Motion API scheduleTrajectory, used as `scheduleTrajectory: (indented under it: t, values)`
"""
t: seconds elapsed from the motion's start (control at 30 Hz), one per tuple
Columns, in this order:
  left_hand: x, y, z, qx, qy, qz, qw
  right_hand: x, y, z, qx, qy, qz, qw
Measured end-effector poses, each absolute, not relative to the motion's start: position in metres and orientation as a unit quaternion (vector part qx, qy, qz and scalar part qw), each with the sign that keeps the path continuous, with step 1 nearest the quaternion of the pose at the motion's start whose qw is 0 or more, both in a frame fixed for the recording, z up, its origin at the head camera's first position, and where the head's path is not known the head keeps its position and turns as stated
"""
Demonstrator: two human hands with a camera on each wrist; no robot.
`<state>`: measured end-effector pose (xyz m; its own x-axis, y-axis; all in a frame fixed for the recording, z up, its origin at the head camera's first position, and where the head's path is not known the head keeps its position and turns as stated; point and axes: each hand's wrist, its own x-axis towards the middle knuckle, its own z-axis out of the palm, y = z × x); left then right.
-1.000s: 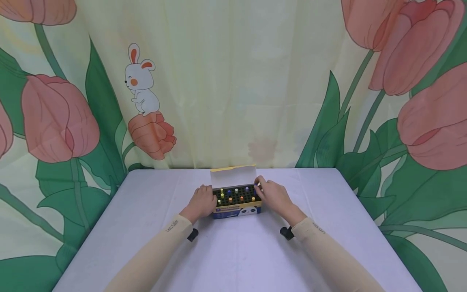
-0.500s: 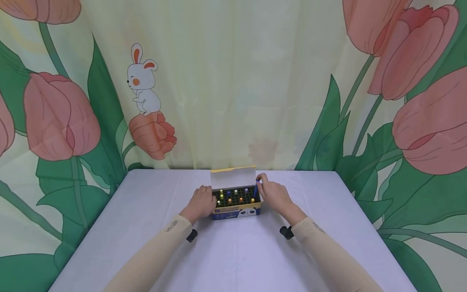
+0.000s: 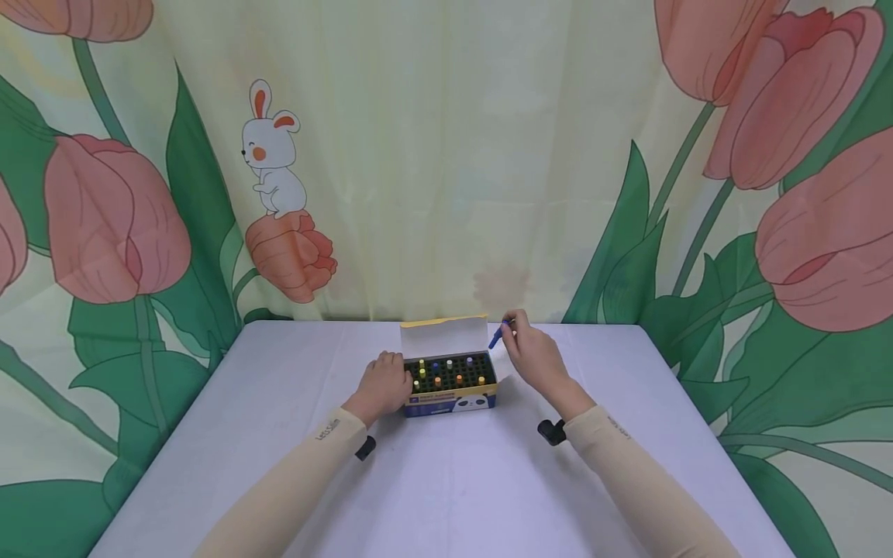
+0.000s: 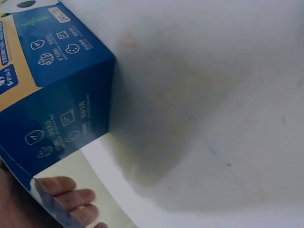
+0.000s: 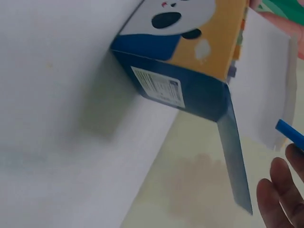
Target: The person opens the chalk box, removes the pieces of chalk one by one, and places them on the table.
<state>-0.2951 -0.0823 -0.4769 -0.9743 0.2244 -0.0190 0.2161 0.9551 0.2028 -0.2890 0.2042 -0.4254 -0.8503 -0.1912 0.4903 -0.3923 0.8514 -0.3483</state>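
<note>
A blue and yellow marker box (image 3: pixel 427 408) with a panda on its front stands on the table, its lid raised at the back. Several markers with coloured ends stand upright in its black holed tray. My left hand (image 3: pixel 382 386) grips the box's left end; in the left wrist view its fingers (image 4: pixel 78 198) show past the side flap. Beyond the box's right back corner, my right hand (image 3: pixel 536 356) pinches a slim blue marker (image 3: pixel 496 339), tilted and held in the air. Only the marker's end shows in the right wrist view, near the fingertips (image 5: pixel 280 166).
The white lid (image 3: pixel 444 335) stands up behind the tray. A side flap (image 5: pixel 235 166) sticks out from the box's right end. White cloth covers the table (image 3: pixel 446 480), and a tulip-print curtain (image 3: pixel 432 155) hangs right behind its far edge.
The right hand has drawn the blue marker up out of the tray's right end and moved it up and to the right. The left hand has stayed on the box.
</note>
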Motion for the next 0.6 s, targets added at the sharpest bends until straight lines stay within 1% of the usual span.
scheduleTrajectory:
  t: [0.13,0.4,0.6]
  values:
    - [-0.294,-0.083,-0.475,0.105,0.990,0.085,0.026,-0.292,0.212,-0.417,0.151,-0.926,0.238,0.251]
    - [-0.295,-0.083,-0.478,0.102,0.991,0.081,0.028,-0.296,0.229,-0.409,0.150,-0.921,0.237,0.269]
    - [-0.297,-0.081,-0.480,0.108,0.991,0.083,0.018,-0.300,0.244,-0.407,0.140,-0.919,0.234,0.286]
